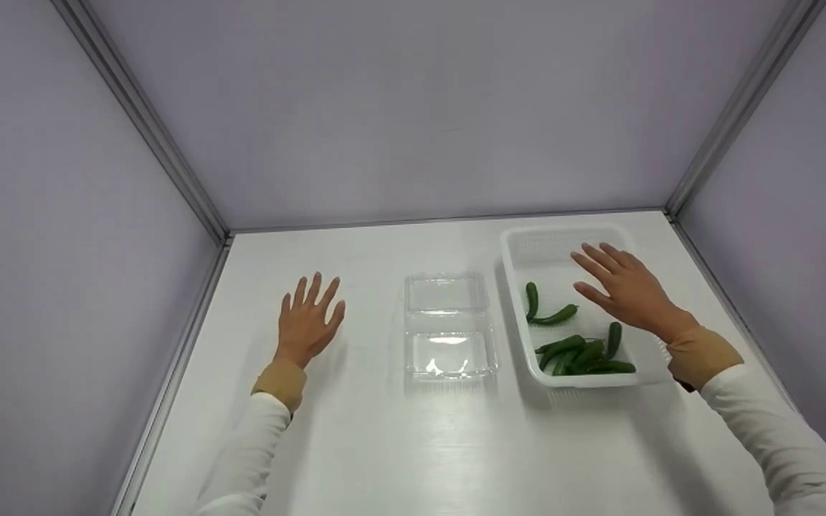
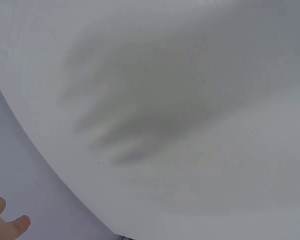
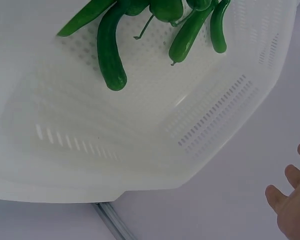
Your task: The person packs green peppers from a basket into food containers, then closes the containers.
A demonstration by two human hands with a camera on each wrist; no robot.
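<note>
Left hand is seen flat over the white table, fingers straight and slightly spread, nothing held; whether the palm touches the surface cannot be told. In the left wrist view only fingertips and a hand shadow on the table are shown.

Near the middle, a clear plastic clamshell container lies open, empty, both halves up, well apart from the left hand and just beside the basket.

To the right, a white perforated basket holds green chili peppers, most piled at the near end, two lying apart mid-basket. Right hand is held over the basket's far half, fingers extended and apart, nothing gripped; contact with the basket is not judged likely.

Risks, as judged: the light clamshell could be pushed or flipped if brushed, as it is not steadied. The piled peppers look tangled by their stems, so several could be lifted at once and dropped. The basket could be slid by a careless reach.
</note>
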